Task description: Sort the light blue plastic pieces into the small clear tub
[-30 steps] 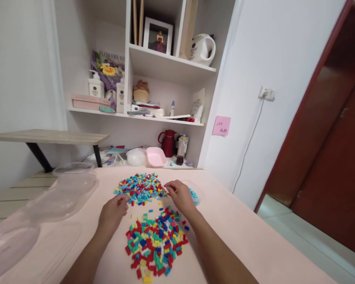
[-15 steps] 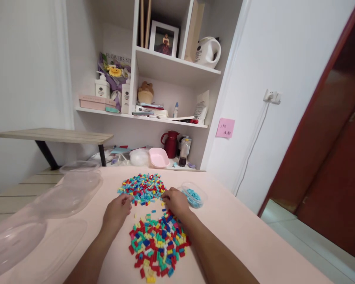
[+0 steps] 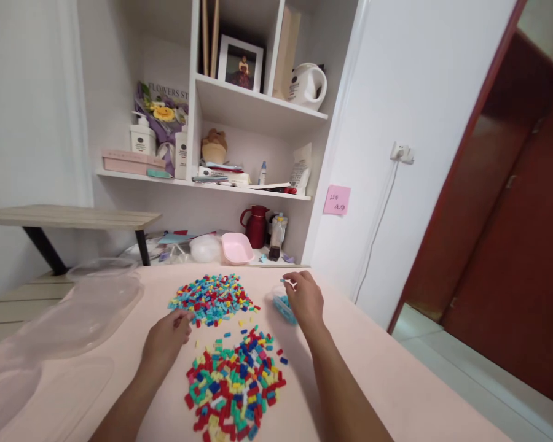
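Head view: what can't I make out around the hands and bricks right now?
All in the head view:
Clear container: its right side, hidden behind the right hand.
Left hand: whether it holds anything, hidden by its own curl.
Blue piece in the right hand: exact shape, too small.
Near brick pile: its nearest end, cut off by the bottom edge.
Pink note: the lower writing, too small and blurred.

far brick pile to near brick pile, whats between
In the head view, a few loose bricks, some yellow, some blue, lie scattered on the pink tabletop.

Soft bright light, faint shadows, darker door [image 3: 516, 264], wide-angle stretched edges
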### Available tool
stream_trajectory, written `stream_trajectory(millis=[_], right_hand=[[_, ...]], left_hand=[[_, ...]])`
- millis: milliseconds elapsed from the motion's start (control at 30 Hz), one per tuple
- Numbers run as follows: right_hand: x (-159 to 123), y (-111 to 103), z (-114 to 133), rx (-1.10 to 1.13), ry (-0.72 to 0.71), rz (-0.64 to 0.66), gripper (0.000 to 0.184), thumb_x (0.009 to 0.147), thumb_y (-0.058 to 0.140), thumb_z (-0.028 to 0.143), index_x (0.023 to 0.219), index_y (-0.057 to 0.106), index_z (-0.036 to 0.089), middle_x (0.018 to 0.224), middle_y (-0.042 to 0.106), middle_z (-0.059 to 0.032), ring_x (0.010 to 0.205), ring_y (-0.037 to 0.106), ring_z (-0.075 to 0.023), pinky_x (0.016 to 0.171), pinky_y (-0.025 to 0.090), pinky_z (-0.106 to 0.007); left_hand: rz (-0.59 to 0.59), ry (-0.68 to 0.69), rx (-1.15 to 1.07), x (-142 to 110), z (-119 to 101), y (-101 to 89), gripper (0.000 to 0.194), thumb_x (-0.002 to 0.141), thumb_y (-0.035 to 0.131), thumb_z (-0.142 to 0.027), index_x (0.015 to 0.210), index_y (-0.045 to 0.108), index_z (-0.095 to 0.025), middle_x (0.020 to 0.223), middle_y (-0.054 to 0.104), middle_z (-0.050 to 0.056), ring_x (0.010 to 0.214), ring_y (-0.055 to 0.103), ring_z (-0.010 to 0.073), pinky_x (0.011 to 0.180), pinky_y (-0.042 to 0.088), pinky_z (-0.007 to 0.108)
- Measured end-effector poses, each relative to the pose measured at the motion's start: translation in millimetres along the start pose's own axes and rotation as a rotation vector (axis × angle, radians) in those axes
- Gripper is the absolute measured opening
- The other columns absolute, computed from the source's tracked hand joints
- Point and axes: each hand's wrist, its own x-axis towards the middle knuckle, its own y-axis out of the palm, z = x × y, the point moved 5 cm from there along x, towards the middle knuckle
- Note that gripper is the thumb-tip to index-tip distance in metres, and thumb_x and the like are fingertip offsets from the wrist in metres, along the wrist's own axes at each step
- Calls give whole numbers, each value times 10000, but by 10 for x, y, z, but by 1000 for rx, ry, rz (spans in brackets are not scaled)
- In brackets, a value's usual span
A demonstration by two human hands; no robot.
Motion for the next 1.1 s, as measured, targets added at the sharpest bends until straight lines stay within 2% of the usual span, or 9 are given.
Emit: stream_trajectory(millis=[133,233,333,467,667,733,833,1000,1100], right_hand=[[18,-24,-134,-7,69,-46,317,850,440,225,1091,644,261,1020,585,-52,810,579,-161,733,409,-298],[18,-33,-38,67,45,-74,346,901,350,264,1078,646,247,989,622,-52,824,586,-168,722,413,-289],[14,8,160,-1,-5,95,332,921,363,360,1065,649,274,926,672,-37,824,602,-186,688,400,-285],[-25,-58,270,-283,-40,334,356,920,373,467,1095,633,299,889,700,-68,801,629,-233,645,384,-309],[-247,-203,-141,-602,-100,554,328,835,511,466,1027,651,240,869,703,-132,816,651,-313,650,410,-372],[-319,-147,-277,-632,-124,600,292,793,569,416,1004,651,232,878,702,-138,815,656,-317,647,416,-370],[-286,2,-363,-615,-123,583,223,819,530,338,979,648,236,875,702,-128,810,662,-298,653,423,-364],[48,332,-348,-523,-100,554,177,829,527,310,944,642,241,874,702,-113,813,660,-269,670,424,-349],[212,509,-354,-440,-53,541,232,834,536,332,1038,620,260,926,699,-102,851,650,-252,692,421,-335]], left_hand=[[-15,-3,-6,8,-8,0,278,698,543,-457,764,645,-207,573,634,-11,550,604,173,560,448,262],[-14,4,-25,14,-2,9,261,703,531,-447,745,637,-212,557,617,-16,557,604,173,550,448,255],[-13,19,-22,11,-1,7,258,715,520,-445,737,636,-216,559,621,-17,548,602,168,538,439,250],[-8,11,-49,25,40,4,280,708,535,-467,756,639,-211,566,629,-13,544,605,172,539,447,255],[3,-5,-52,74,119,18,295,698,540,-491,764,643,-222,564,638,-14,554,624,180,561,479,260],[6,-28,-57,75,135,19,296,688,546,-497,770,646,-230,591,659,-6,593,644,190,575,501,263],[-6,-49,-67,61,131,9,298,667,545,-511,756,643,-244,612,672,0,648,669,207,580,525,265],[-15,-48,-31,24,56,1,302,654,517,-525,737,629,-257,667,693,3,683,682,213,584,538,264],[-32,-31,11,2,-25,-7,332,661,511,-531,773,642,-248,620,670,-3,639,666,205,582,528,265]])
